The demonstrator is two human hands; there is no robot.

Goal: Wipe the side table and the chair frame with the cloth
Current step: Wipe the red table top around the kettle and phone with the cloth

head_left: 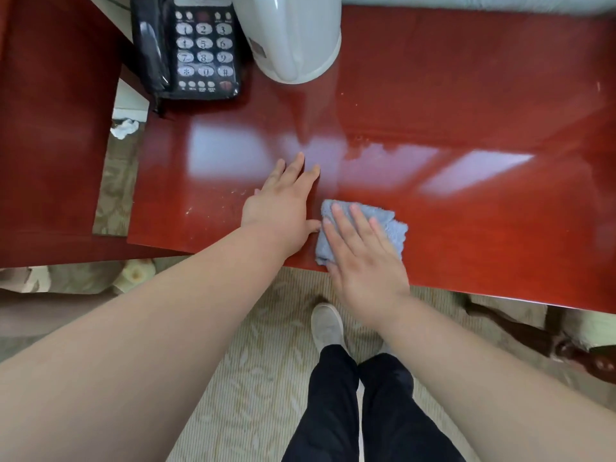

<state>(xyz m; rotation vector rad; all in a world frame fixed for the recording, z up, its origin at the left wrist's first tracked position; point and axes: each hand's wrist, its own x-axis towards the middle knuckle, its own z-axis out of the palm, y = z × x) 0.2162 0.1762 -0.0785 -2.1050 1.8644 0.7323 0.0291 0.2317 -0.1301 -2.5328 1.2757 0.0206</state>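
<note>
Your two bare forearms fill the near view, above dark trouser legs and a grey shoe [327,325] on the patterned carpet [253,395]. Your right hand [365,258] lies flat, fingers spread, pressing the blue cloth [383,225] onto the near edge of the red side table [466,128]. Your left hand [283,201] rests open and empty on the tabletop at nine o'clock of the cloth, its thumb touching the cloth's edge. A black telephone [196,48] and white kettle [293,38] stand at eleven and twelve o'clock.
</note>
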